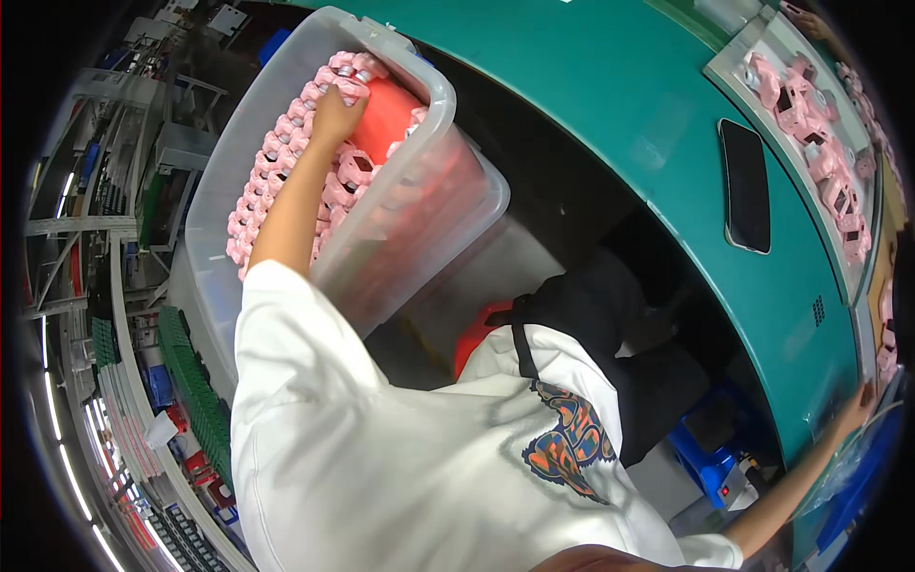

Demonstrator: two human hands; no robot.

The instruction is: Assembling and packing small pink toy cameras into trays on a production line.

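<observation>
Left hand (336, 114) at pink part (354, 87) in bin (444, 97); best moved vertically, sparing neighbours (285, 130). Can't tell its grip, nor right hand's (856, 408).

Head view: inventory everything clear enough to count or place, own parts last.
Bin: one, translucent, upper left
Bin parts: many, pink, in the bin
Smooth piece: one, red, in the bin
Table: one, green, across top and right
Phone: one, black, on the table
Tray: one, pale, upper right
Tray parts: many, pink, on the tray
Plastic object: one, blue, below the table edge
Shirt: one, white, bottom centre
Left hand: one, bare, at the bin parts
Right hand: one, bare, far right
</observation>
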